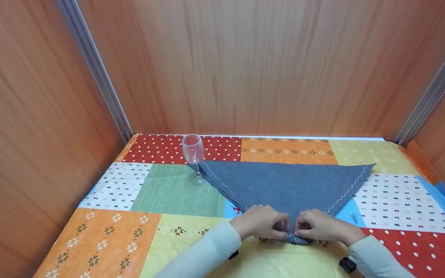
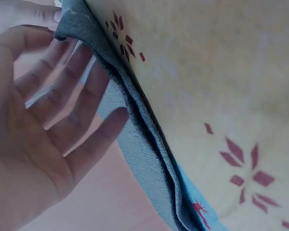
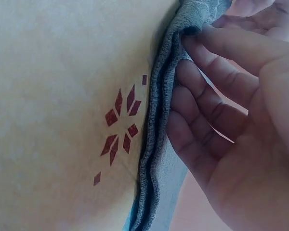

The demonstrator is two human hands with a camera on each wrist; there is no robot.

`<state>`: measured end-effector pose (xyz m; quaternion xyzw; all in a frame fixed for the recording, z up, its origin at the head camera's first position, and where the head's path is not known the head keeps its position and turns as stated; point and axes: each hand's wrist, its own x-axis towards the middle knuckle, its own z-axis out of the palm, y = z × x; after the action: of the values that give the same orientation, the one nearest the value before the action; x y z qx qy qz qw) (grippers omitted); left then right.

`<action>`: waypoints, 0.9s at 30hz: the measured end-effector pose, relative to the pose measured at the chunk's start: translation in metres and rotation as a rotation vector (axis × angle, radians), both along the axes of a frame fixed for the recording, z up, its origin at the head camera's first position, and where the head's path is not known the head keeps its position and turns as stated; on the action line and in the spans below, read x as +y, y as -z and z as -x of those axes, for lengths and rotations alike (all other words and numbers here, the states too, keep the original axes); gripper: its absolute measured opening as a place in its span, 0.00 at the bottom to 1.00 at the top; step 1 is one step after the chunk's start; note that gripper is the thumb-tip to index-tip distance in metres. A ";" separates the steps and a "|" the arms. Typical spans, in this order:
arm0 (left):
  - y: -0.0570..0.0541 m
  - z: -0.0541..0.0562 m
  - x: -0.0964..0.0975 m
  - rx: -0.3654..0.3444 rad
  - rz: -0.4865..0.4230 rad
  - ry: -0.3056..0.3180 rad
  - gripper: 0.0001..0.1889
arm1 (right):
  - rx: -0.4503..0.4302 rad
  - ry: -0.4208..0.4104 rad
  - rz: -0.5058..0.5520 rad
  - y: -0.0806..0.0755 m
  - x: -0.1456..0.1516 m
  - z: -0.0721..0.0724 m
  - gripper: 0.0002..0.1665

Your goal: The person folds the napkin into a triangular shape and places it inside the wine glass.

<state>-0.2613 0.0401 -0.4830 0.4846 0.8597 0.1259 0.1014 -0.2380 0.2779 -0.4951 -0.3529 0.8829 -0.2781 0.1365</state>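
A grey cloth [image 1: 284, 185], doubled into a triangle with pale zigzag stitching along its sides, lies with its long edge away from me. My left hand [image 1: 263, 222] and right hand [image 1: 319, 226] are close together at the near corner. Both pinch it between thumb and fingers. In the left wrist view, the corner of the cloth [image 2: 79, 21] curls up at the fingertips, and its two layers show along the side. The right wrist view shows the rolled edge [image 3: 195, 17] between thumb and forefinger, the other fingers lying behind the cloth.
A clear wine glass [image 1: 194, 150] stands upright by the cloth's left corner, its foot at the cloth's edge. A patchwork tablecloth [image 1: 118, 235] covers the table. Wood-grain panels [image 1: 245, 69] rise at the back and both sides.
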 end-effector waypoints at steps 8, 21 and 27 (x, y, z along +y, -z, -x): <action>0.005 -0.001 0.000 0.124 0.043 0.020 0.13 | -0.004 0.016 0.054 0.005 -0.001 -0.002 0.07; 0.009 0.004 0.000 0.036 0.054 -0.073 0.07 | 0.076 0.027 0.019 0.003 -0.005 -0.015 0.10; 0.009 0.004 -0.001 -0.034 0.031 -0.112 0.07 | 0.059 0.004 0.020 0.004 -0.004 -0.010 0.06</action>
<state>-0.2656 0.0396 -0.4915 0.4321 0.8854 0.1261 0.1162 -0.2276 0.2742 -0.4990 -0.3605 0.8844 -0.2769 0.1064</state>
